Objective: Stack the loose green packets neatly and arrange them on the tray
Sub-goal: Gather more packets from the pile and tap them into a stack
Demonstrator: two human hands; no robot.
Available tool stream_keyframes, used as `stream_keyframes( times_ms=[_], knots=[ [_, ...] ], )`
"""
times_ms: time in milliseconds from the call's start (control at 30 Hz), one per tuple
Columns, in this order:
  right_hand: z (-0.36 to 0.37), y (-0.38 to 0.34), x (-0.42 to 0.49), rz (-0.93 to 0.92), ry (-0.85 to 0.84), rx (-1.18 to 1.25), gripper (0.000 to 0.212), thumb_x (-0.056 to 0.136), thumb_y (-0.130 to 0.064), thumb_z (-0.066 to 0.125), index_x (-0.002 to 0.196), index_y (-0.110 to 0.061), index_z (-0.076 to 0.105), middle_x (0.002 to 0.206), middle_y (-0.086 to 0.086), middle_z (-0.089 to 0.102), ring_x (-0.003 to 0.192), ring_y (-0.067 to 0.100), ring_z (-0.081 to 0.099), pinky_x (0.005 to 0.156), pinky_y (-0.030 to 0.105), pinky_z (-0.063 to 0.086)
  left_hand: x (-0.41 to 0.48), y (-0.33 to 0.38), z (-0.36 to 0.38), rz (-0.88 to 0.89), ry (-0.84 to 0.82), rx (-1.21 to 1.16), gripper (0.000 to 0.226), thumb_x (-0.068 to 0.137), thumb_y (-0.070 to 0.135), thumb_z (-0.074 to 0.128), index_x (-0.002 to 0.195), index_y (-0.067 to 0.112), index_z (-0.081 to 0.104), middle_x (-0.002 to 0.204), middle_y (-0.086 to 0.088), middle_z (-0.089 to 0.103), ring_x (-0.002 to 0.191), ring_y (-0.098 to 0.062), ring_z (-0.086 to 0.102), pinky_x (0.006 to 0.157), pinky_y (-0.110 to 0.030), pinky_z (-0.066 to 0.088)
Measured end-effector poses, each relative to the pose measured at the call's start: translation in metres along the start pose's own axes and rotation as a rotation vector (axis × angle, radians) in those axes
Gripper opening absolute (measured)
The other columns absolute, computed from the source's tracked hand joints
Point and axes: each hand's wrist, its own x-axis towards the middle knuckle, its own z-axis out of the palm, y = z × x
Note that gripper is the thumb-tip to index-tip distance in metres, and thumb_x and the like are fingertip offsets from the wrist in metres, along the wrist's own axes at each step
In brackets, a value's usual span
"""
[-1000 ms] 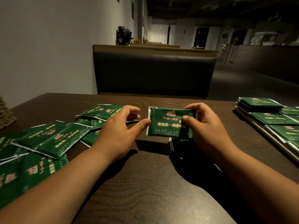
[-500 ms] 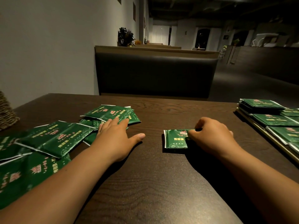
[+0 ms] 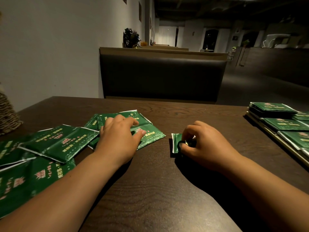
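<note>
The left hand (image 3: 119, 139) lay flat, fingers straight, pressing a loose packet (image 3: 151, 133) at centre left. The right hand (image 3: 205, 144) was curled tight round the small stack (image 3: 175, 143) at centre right. The risk, I'd say: that slick packet could skew or drag its overlapping neighbours (image 3: 58, 143) along. The tray (image 3: 275, 138) sat at the right edge, already loaded and well apart from the stack. Bare table (image 3: 158, 190) between the hands left sliding room.

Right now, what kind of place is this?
Probably a dimly lit restaurant: a padded booth bench faces the wooden table, more booths run behind it, and green packets lie stacked on a tray.
</note>
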Motion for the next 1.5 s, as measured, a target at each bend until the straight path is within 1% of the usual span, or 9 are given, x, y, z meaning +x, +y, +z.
stream_keyframes(
  times_ms=[133,267,400,700,1000,1100,1200,1333,1500],
  knots=[
    [0.002,0.004,0.001,0.007,-0.003,0.007,0.013,0.088,-0.043,0.072,0.091,-0.032,0.065,0.096,-0.009,0.054,0.090,0.013,0.055,0.077,0.032,0.049,0.001,-0.006,0.007,-0.052,-0.230,0.110,0.086,0.090,0.074,0.052,0.161,0.035,0.024,0.170,-0.003,0.018,0.157,-0.027,0.009,0.127,-0.048,0.013],
    [0.004,0.006,0.002,0.006,-0.003,0.002,0.012,0.087,-0.043,0.071,0.089,-0.034,0.064,0.095,-0.009,0.053,0.090,0.013,0.054,0.076,0.032,0.047,0.001,-0.006,0.008,-0.026,-0.308,0.146,0.099,0.087,0.081,0.045,0.165,0.030,0.010,0.172,-0.001,0.013,0.159,-0.026,0.007,0.129,-0.047,0.011],
    [0.003,0.007,0.004,0.035,0.002,-0.003,0.011,0.087,-0.043,0.070,0.089,-0.033,0.065,0.094,-0.009,0.053,0.090,0.013,0.054,0.075,0.032,0.046,0.000,-0.004,0.003,-0.005,-0.283,0.115,0.102,0.081,0.082,0.055,0.163,0.032,0.020,0.165,0.003,0.031,0.153,-0.025,0.021,0.124,-0.045,0.024],
    [0.002,0.009,0.003,0.109,0.021,-0.018,0.011,0.085,-0.042,0.071,0.085,-0.032,0.065,0.090,-0.009,0.053,0.089,0.016,0.054,0.076,0.034,0.045,-0.006,0.005,-0.006,0.007,-0.197,-0.026,0.079,0.074,0.065,0.079,0.142,0.033,0.054,0.137,0.009,0.057,0.132,-0.023,0.042,0.106,-0.041,0.042],
    [-0.002,0.009,0.001,0.124,0.014,0.010,0.012,0.086,-0.042,0.073,0.086,-0.034,0.063,0.092,-0.011,0.054,0.090,0.012,0.054,0.073,0.030,0.042,-0.005,0.007,-0.007,0.010,0.030,-0.337,0.049,0.083,0.014,0.082,0.123,0.033,0.061,0.115,0.003,0.064,0.102,-0.019,0.061,0.087,-0.035,0.053],
    [-0.002,0.011,0.002,0.108,0.063,0.040,0.015,0.088,-0.043,0.072,0.096,-0.033,0.062,0.096,-0.011,0.056,0.096,0.014,0.056,0.076,0.030,0.043,-0.005,0.009,-0.011,0.021,0.070,-0.468,0.051,0.084,0.007,0.079,0.122,0.035,0.058,0.111,0.006,0.064,0.096,-0.009,0.062,0.077,-0.030,0.056],
    [-0.004,0.008,0.000,0.089,0.137,0.211,0.038,0.089,-0.051,0.071,0.120,-0.033,0.058,0.106,-0.016,0.061,0.104,0.008,0.056,0.080,0.027,0.044,-0.007,0.013,-0.014,0.052,0.032,-0.574,0.056,0.083,0.006,0.082,0.124,0.036,0.057,0.111,0.013,0.062,0.096,-0.002,0.060,0.072,-0.015,0.050],
    [-0.007,0.000,-0.004,0.053,0.082,0.368,0.065,0.087,-0.049,0.075,0.143,-0.039,0.043,0.121,-0.023,0.061,0.118,0.001,0.054,0.093,0.029,0.046,-0.009,0.017,-0.017,0.072,-0.096,-0.672,0.061,0.080,0.006,0.085,0.125,0.036,0.057,0.112,0.016,0.060,0.101,-0.004,0.063,0.081,-0.022,0.058],
    [-0.004,-0.002,-0.005,0.035,0.018,0.334,0.059,0.092,-0.029,0.076,0.140,-0.044,0.045,0.114,-0.017,0.071,0.114,0.007,0.065,0.095,0.033,0.054,-0.008,0.014,-0.017,0.047,-0.257,-0.698,0.069,0.076,0.014,0.090,0.127,0.042,0.054,0.123,0.012,0.055,0.108,-0.018,0.066,0.086,-0.045,0.063]
  ],
)
